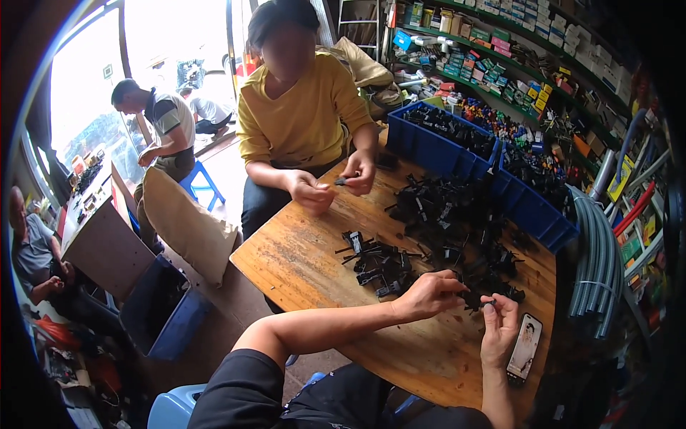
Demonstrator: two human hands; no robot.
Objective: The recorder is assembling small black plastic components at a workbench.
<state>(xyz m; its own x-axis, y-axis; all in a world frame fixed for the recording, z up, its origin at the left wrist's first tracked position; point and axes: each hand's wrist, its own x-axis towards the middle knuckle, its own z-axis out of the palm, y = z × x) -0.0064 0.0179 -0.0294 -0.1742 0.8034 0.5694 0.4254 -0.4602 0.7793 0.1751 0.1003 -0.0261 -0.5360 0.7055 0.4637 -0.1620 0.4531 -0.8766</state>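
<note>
My left hand [431,295] reaches across the wooden table [314,261] with its fingertips drawn together; whatever they hold, if anything, is too small to make out. Just right of it, my right hand [500,330] pinches a small dark plastic part [489,303] between thumb and fingers. Beyond both hands spreads a large heap of black plastic parts [450,207], some with thin stems. A smaller cluster of similar black parts [382,264] lies to the left. Across the table, a person in a yellow top [296,118] holds a small dark piece [341,181] in their hands.
A phone with a lit screen [525,347] lies by my right forearm. Blue bins [436,154] of parts stand at the table's far right, before crowded shelves [493,71]. Grey hose coils [597,264] hang at right. Other people sit or bend at left, near a sack [187,225].
</note>
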